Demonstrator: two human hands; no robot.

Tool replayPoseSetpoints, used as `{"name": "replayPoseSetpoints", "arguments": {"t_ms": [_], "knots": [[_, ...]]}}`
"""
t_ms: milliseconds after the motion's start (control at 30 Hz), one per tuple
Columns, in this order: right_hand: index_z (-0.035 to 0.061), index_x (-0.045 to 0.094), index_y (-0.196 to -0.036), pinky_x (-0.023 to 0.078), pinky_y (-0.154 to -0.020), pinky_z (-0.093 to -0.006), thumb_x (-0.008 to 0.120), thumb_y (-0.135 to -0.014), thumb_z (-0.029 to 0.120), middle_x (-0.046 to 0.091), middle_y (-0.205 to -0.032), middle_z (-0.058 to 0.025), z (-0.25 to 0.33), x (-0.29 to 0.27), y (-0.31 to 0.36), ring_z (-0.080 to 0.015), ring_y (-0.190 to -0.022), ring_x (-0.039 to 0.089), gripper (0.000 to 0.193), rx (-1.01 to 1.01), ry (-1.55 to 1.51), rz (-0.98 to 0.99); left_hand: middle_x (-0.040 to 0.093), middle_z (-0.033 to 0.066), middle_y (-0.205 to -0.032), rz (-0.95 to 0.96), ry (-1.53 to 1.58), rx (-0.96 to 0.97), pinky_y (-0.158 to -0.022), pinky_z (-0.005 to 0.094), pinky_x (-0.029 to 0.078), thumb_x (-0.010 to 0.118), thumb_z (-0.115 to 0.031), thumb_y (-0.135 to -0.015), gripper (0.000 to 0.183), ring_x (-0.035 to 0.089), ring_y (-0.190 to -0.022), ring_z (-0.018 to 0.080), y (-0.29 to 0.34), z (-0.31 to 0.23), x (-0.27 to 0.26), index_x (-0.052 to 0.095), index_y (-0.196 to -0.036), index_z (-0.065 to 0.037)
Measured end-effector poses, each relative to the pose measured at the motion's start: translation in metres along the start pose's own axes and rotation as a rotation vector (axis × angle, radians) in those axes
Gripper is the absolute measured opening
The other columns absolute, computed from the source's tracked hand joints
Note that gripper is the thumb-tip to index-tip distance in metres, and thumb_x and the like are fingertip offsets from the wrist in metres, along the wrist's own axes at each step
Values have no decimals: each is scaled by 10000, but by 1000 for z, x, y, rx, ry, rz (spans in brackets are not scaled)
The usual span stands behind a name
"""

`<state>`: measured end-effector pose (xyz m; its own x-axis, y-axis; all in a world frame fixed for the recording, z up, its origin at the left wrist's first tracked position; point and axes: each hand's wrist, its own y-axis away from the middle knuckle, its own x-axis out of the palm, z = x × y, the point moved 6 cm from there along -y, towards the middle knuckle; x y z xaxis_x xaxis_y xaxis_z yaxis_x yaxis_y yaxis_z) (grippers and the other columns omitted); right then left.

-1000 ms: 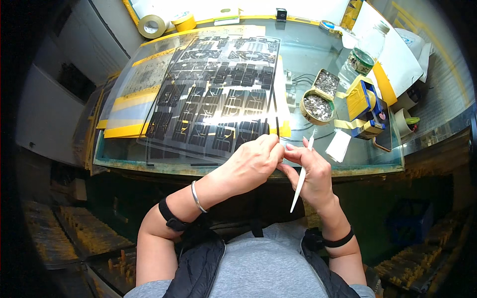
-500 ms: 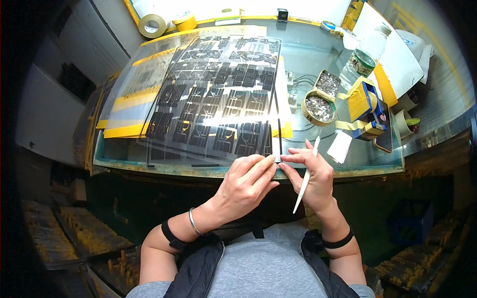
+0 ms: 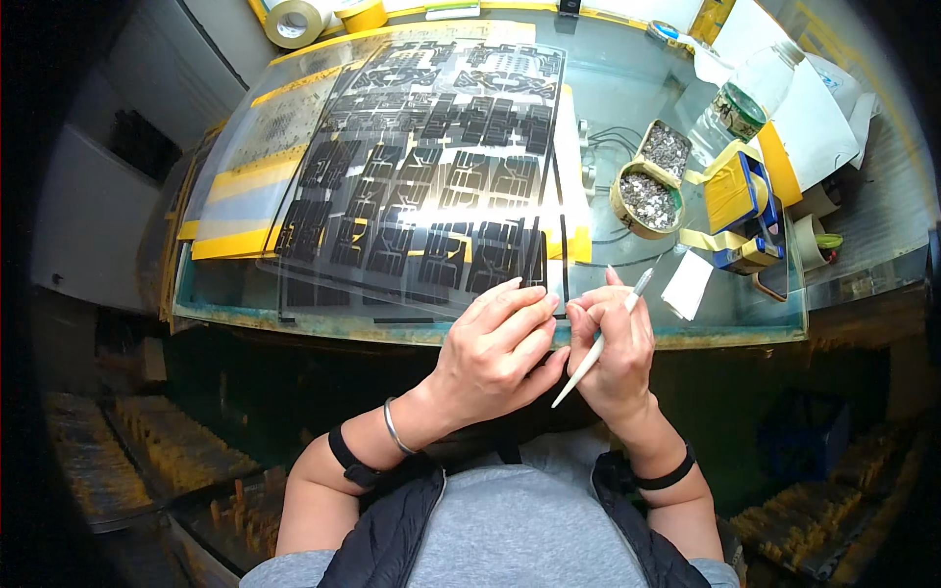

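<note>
The clear film sheet (image 3: pixel 417 216), printed with black cut-out-like shapes, lay on the glass worktop (image 3: pixel 613 93), and both hands worked at its near right corner. The left hand (image 3: pixel 498 343) lay at that corner with its fingers long and close together; whether its grip pinched the film or merely rested there, I could not tell. The right hand (image 3: pixel 618 358), just beyond the corner to the right, had its grip closed around a white pen-shaped tool (image 3: pixel 588 359), slanted with its thinner end up and away from the body. Whether that hand's thumb and forefinger also held something small was hidden.

The step in hand seemed to be fine fingertip work at the sheet's corner, with the tool parked in the hand rather than applied. A next move there would call for a steady left hand and the tool's thin end kept clear of the film.

Right of the sheet stood an open tin (image 3: pixel 645 204) of grey-white bits and, farther right, a blue tape dispenser (image 3: pixel 769 257).
</note>
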<state>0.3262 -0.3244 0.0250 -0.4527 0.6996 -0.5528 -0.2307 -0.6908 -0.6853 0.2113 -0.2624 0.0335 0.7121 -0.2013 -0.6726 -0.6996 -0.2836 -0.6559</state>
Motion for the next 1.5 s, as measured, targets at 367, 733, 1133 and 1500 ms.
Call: {"name": "replayPoseSetpoints", "arguments": {"t_ms": [367,733,1133,1500], "knots": [[21,474,-823,518,-922,-475,669,-800,-80,569,-839,-150,-18,-8,6,-328,-797,593,220,157,4,-188,690,133,-1035,26,1,-27,-940,443,504,751,-93,-750,172,651,-1030,285,-2,0,-1,671,-870,0],[35,440,-946,535,-832,-323,602,-917,-59,631,-971,-158,-40,-99,52,-215,-918,644,189,251,-250,-546,611,98,-793,135,127,-231,-702,360,500,764,-82,-767,91,619,-787,272,-28,17,9,705,-811,-29],[31,547,-899,476,-643,-307,689,-916,127,571,-772,-48,-145,-199,149,-160,-689,545,173,647,575,-813,531,86,-752,411,187,-397,-605,308,465,763,-22,-748,148,552,-625,175,-42,29,18,625,-788,14],[-50,549,-1133,470,-966,-362,507,-1000,33,625,-1188,-196,-117,-173,143,-251,-1100,609,162,493,527,-722,518,170,-882,326,107,-163,-694,441,484,672,8,-802,186,572,-794,378,-35,14,16,518,-904,-12]]}}
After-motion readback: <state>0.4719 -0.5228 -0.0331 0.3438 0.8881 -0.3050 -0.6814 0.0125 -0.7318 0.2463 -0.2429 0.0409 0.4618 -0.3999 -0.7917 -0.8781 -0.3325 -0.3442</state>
